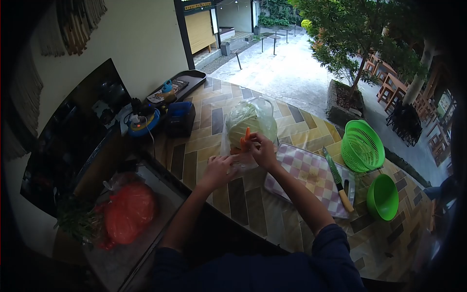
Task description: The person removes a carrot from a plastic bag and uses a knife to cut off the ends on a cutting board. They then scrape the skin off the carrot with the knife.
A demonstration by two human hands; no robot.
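Right hand (pixel 263 151): fingers pinched round an orange carrot (pixel 246 137), which sticks up from the fingertips, right at the front of the bag.
Left hand (pixel 217 168): fingers curled onto the lower edge of the plastic bag (pixel 258 113), just left of and below the right hand.
Plastic bag: stands upright on the tiled desk (pixel 243 197), a pale green cabbage (pixel 242 121) inside, directly beyond both hands.
Chequered cloth (pixel 311 170): on the desk, just right of the right hand.
Knife (pixel 337 178): lies on the cloth's far right side, well apart from the hands.
Green colander (pixel 362 146) and green bowl (pixel 383 197): right of the knife.
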